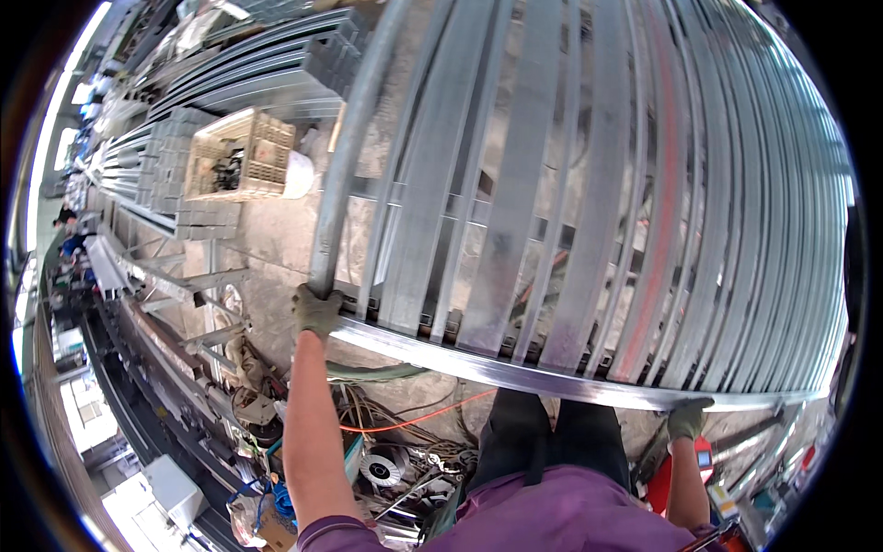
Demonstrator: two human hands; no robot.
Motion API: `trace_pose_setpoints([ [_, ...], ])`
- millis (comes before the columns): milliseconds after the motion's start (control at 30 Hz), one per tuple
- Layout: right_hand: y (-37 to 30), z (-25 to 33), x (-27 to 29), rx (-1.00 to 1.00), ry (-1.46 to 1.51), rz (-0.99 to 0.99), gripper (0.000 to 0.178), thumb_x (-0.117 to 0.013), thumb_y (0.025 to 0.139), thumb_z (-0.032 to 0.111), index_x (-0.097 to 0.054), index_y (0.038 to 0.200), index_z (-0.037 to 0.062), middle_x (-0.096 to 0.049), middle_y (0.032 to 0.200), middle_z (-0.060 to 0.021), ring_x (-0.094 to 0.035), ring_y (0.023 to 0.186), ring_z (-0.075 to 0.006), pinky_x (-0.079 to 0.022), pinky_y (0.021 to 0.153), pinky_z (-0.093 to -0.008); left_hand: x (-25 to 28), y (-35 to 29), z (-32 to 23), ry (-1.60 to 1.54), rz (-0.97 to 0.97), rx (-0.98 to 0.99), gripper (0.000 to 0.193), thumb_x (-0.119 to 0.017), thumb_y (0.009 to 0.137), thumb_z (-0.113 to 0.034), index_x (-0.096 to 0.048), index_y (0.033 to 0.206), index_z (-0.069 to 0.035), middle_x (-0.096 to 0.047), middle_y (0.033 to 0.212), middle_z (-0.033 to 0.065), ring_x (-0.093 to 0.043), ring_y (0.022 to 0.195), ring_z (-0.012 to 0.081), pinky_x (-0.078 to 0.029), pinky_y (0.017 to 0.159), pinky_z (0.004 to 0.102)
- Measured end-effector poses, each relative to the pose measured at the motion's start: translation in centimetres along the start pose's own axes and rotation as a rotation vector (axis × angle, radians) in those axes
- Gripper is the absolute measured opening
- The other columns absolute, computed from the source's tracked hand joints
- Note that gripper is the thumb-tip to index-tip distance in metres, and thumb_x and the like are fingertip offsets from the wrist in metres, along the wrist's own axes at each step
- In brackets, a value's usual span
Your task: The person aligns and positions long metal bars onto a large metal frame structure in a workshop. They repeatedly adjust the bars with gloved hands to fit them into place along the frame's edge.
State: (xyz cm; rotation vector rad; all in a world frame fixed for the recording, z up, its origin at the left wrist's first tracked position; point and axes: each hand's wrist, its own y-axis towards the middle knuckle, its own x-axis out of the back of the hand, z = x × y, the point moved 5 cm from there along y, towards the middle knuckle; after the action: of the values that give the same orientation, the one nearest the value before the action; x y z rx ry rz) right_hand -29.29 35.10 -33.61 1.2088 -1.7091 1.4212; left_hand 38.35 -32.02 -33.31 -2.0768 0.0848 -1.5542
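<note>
A long, shiny metal bar (pixel 478 368) runs crosswise in front of my body, along the near ends of many grey metal profiles (pixel 497 248). My left hand (pixel 317 311), in a dark greenish glove, is closed at the bar's left end. Right beside that glove is the near end of a round grey pipe (pixel 338 202); whether the glove touches it I cannot tell. Farther right, my right hand (pixel 687 420), also gloved, grips the bar's near edge with part of the glove over the top. Its other fingers are hidden under the bar.
A cream plastic crate (pixel 235 156) and a white bucket (pixel 298 175) stand at the far left by stacked metal profiles (pixel 262 78). Cables (pixel 368 414) and an orange hose (pixel 418 419) lie on the floor at the near left. A red machine (pixel 664 483) stands by my right forearm.
</note>
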Motion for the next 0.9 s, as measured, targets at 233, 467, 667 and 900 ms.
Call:
trace_pose_setpoints([
  [233, -2.5, 2.5, 2.6, -0.097, -0.187, -0.027, 0.09, -0.051, 0.101, 0.023, 0.009, 0.156, -0.014, -0.07, 0.123, -0.0263, -0.068, 0.115, -0.0398, -0.054, 0.097, -0.0471, -0.2, 0.4, -0.1, 0.032, -0.077, -0.048, 0.072, -0.086, 0.078, -0.031, -0.049, 0.133, -0.001, -0.061, 0.123, 0.0249, -0.063, 0.112, 0.0401, -0.051, 0.097, 0.0475],
  [467, -2.8, 2.6, 2.7, -0.096, -0.054, 0.012, 0.103, -0.059, 0.094, 0.022, 0.017, 0.155, -0.0127, -0.064, 0.13, -0.0318, -0.067, 0.117, -0.0426, -0.053, 0.099, -0.049, 0.8, -0.3, -1.2, 0.065, -0.043, -0.041, 0.082, -0.087, 0.076, -0.036, -0.045, 0.136, 0.0, -0.056, 0.132, 0.0276, -0.059, 0.12, 0.0449, -0.048, 0.104, 0.0502],
  [667, -3.0, 2.4, 2.7, -0.105, -0.054, 0.048, 0.108, -0.062, 0.094, 0.024, 0.019, 0.155, -0.0113, -0.061, 0.134, -0.0338, -0.066, 0.119, -0.0445, -0.054, 0.1, -0.0477, 0.6, 0.1, -1.1, 0.0, -0.028, -0.049, 0.079, -0.086, 0.077, -0.035, -0.046, 0.136, 0.0, -0.058, 0.129, 0.0261, -0.06, 0.118, 0.0441, -0.049, 0.102, 0.0501],
  [900, -4.4, 3.6, 4.3, -0.148, 0.014, 0.103, 0.104, -0.057, 0.095, 0.026, 0.02, 0.157, -0.0056, -0.06, 0.134, -0.0352, -0.064, 0.119, -0.046, -0.052, 0.1, -0.0529, 0.6, -0.2, -1.7, -0.04, -0.019, -0.038, 0.075, -0.085, 0.078, -0.028, -0.048, 0.136, 0.002, -0.06, 0.13, 0.0273, -0.064, 0.116, 0.0418, -0.051, 0.099, 0.0493],
])
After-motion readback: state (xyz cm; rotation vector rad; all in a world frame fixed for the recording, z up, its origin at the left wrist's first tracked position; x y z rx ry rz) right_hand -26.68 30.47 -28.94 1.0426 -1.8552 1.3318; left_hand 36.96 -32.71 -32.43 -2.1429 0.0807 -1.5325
